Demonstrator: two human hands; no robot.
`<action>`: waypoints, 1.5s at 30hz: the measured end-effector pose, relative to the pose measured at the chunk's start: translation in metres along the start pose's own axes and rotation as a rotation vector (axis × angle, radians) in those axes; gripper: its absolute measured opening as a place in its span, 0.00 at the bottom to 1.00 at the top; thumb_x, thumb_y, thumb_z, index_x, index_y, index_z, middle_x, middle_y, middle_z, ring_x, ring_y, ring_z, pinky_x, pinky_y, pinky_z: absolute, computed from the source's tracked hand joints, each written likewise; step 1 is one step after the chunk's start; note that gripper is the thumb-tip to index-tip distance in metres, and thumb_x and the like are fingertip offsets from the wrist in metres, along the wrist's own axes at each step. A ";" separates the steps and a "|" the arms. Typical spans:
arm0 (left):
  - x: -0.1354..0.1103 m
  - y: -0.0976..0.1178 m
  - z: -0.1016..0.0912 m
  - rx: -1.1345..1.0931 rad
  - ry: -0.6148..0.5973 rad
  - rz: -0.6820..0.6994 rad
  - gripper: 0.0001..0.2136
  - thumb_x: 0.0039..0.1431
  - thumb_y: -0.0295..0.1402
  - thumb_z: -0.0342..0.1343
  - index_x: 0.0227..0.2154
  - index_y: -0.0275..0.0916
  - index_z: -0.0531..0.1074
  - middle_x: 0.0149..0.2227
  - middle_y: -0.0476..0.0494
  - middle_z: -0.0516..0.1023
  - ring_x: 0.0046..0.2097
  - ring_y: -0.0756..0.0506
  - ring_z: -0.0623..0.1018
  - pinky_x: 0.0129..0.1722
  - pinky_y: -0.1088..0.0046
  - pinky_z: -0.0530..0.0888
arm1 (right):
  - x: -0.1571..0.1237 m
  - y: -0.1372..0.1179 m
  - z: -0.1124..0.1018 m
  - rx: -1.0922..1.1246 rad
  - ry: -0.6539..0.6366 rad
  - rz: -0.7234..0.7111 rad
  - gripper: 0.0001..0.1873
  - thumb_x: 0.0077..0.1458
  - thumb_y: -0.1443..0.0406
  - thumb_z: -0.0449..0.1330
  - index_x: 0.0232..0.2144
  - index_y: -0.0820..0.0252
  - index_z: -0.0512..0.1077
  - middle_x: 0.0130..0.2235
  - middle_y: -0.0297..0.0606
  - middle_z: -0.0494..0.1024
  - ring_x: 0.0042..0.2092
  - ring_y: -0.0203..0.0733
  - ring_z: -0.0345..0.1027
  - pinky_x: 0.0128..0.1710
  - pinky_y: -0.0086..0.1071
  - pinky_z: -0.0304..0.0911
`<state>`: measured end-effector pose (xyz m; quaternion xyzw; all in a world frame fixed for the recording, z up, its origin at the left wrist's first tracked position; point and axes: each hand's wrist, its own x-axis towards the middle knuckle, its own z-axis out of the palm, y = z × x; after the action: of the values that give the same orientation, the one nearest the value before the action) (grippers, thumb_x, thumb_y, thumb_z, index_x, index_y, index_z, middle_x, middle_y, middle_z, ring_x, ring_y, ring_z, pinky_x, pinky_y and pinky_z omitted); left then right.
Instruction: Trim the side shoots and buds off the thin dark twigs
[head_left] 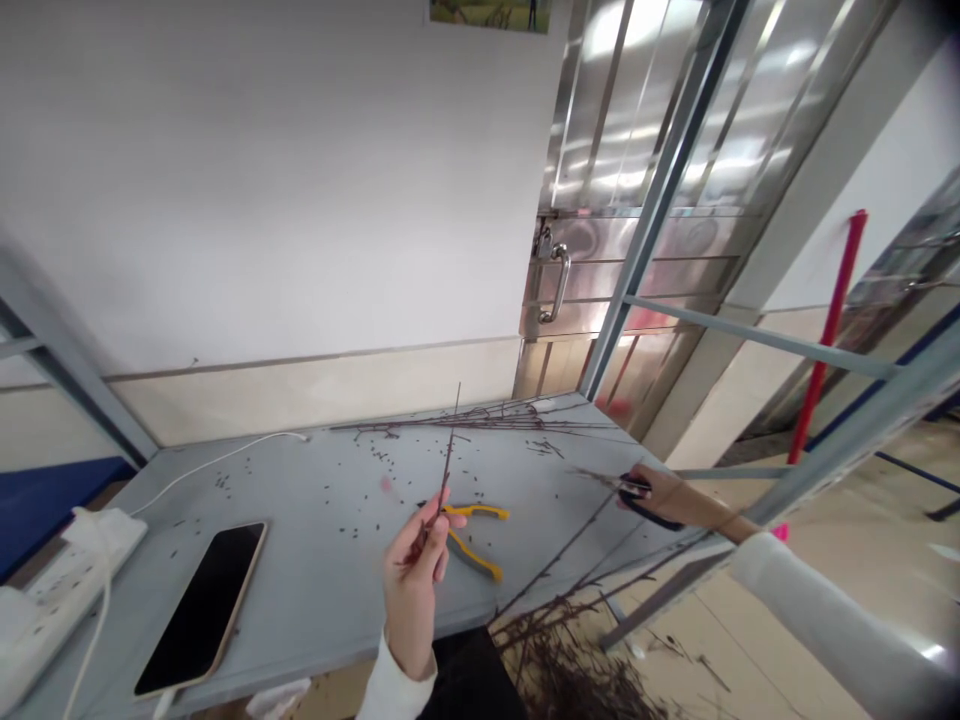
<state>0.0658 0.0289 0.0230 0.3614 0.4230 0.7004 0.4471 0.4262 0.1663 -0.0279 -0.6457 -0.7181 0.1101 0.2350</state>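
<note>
My left hand (420, 550) pinches a thin dark twig (450, 450) that points upward over the grey table. Just behind that hand lies a pair of pliers with yellow-edged handles (478, 557), partly hidden by the fingers. On the right, my right hand (652, 492) grips scissors (637, 490) by their dark handles, the blades aimed left above the table. Long bare twigs (570, 540) run below the scissors along the table's right front edge. Farther back, a bundle of thin dark branches (465, 418) lies near the wall.
A phone (202, 610) on a cable and a white power strip (82, 590) lie at the left. Small dark bits and cut pieces dot the grey table (315, 570). Metal frame posts (637, 220) rise at the back right. A twig heap (577, 670) covers the floor below.
</note>
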 end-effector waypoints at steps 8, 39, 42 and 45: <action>0.001 0.006 -0.010 0.067 0.032 0.009 0.18 0.52 0.40 0.60 0.44 0.38 0.77 0.29 0.42 0.79 0.19 0.55 0.53 0.17 0.76 0.52 | -0.005 -0.017 0.019 -0.031 -0.236 -0.233 0.05 0.43 0.65 0.61 0.27 0.56 0.69 0.29 0.40 0.76 0.31 0.46 0.71 0.32 0.33 0.63; -0.030 0.013 -0.025 0.111 0.036 -0.074 0.18 0.51 0.42 0.60 0.42 0.38 0.78 0.27 0.45 0.76 0.20 0.55 0.53 0.18 0.77 0.53 | -0.033 -0.210 0.097 -0.239 -0.497 -0.421 0.37 0.35 0.57 0.65 0.48 0.69 0.64 0.49 0.58 0.66 0.49 0.65 0.60 0.44 0.52 0.58; -0.029 0.017 -0.025 0.115 0.048 -0.090 0.19 0.50 0.43 0.60 0.42 0.38 0.78 0.26 0.45 0.75 0.20 0.55 0.52 0.18 0.76 0.52 | -0.027 -0.205 0.094 -0.165 -0.457 -0.365 0.26 0.41 0.62 0.61 0.44 0.68 0.65 0.47 0.58 0.67 0.47 0.62 0.62 0.42 0.49 0.59; -0.027 0.018 -0.026 0.115 0.046 -0.099 0.20 0.50 0.43 0.60 0.44 0.38 0.77 0.26 0.45 0.75 0.20 0.55 0.52 0.18 0.76 0.51 | -0.022 -0.199 0.082 -0.042 -0.446 -0.329 0.20 0.44 0.65 0.59 0.41 0.65 0.63 0.43 0.50 0.70 0.41 0.50 0.67 0.39 0.40 0.62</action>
<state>0.0458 -0.0075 0.0256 0.3490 0.4901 0.6601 0.4497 0.2139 0.1290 -0.0113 -0.4850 -0.8493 0.1952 0.0726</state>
